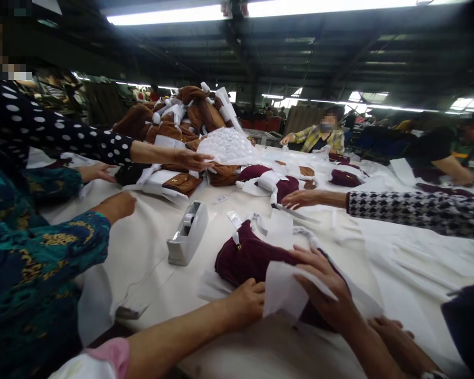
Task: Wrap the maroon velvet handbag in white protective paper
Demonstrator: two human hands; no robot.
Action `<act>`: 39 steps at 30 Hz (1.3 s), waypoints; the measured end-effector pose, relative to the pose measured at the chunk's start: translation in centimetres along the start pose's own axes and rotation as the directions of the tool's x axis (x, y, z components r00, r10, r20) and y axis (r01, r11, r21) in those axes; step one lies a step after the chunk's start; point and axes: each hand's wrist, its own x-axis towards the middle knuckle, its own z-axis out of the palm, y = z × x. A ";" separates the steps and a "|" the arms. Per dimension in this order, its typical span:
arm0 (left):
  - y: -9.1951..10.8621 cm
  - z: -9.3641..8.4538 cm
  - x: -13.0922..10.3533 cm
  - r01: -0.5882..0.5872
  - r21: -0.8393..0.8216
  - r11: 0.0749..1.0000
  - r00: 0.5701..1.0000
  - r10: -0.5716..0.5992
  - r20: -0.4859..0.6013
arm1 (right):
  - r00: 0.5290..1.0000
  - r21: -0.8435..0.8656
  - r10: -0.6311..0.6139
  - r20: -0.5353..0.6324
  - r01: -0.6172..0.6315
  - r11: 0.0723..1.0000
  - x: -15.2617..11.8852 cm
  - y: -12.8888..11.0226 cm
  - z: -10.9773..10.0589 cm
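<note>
Straddling white paper (280, 289), spread right hand (338, 306) risked creasing it by dragging; left hand (248, 302) curled by burgundy handbag (249, 258), grip unclear.

Matt cloth bag (243, 260), smooth paper (282, 289)
</note>
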 end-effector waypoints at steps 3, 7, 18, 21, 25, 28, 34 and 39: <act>-0.5 -1.1 0.0 -0.011 -0.178 0.984 0.999 0.017 0.034 | 0.959 0.079 0.281 -0.040 -0.278 0.957 1.8 3.0 1.8; -0.1 -1.7 0.4 0.112 -0.342 0.933 0.991 -0.129 -0.029 | 0.844 0.097 0.534 0.053 -0.536 0.838 1.7 5.1 5.1; 1.5 0.3 1.9 0.529 -0.407 0.744 0.777 -0.618 -0.119 | 0.731 -0.165 0.681 -0.049 -0.678 0.716 0.9 6.6 6.7; 1.3 0.1 2.3 0.579 -0.387 0.718 0.761 -0.646 -0.060 | 0.788 -0.353 0.589 -0.180 -0.610 0.709 1.7 5.9 6.7; 1.1 0.1 2.6 0.611 -0.360 0.705 0.749 -0.662 -0.024 | 0.913 -0.573 0.378 -0.152 -0.394 0.719 2.3 5.0 6.3; 1.0 0.1 2.8 0.620 -0.352 0.701 0.743 -0.669 -0.025 | 0.909 -0.480 0.396 0.130 -0.291 0.827 2.2 5.3 6.1; 1.4 -1.3 1.4 0.531 -0.379 0.758 0.806 -0.589 -0.050 | 0.826 -0.367 0.501 0.258 -0.396 0.842 2.1 6.6 5.7; 1.5 -0.7 -1.5 0.470 -0.188 0.862 0.851 -0.499 -0.162 | 0.811 -0.321 0.518 0.273 -0.431 0.843 2.0 6.7 5.6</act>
